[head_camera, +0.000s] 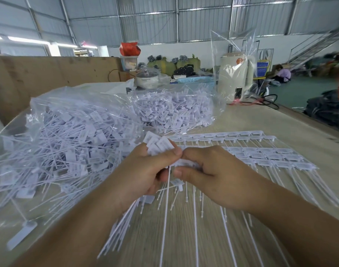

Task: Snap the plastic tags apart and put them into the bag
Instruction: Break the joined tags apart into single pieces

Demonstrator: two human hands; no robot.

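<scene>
My left hand [145, 168] grips a bunch of separated white plastic tags [158, 144], heads fanned above my fingers and thin tails hanging down to the table. My right hand [207, 174] pinches a joined strip of tags [186, 163] right beside the left thumb, their tails dangling below. Both hands meet at the centre of the view. A large clear bag [64, 135] full of loose tags lies open at the left. Flat strips of joined tags [261, 153] lie on the table behind my right hand.
A second clear bag of tags [176, 110] lies further back. Behind it stand a cream appliance [236, 78] in plastic wrap, a blue basket [195, 80] and a pot [147, 78]. A cardboard wall [39, 78] borders the left. A person sits on the floor [283, 75] far right.
</scene>
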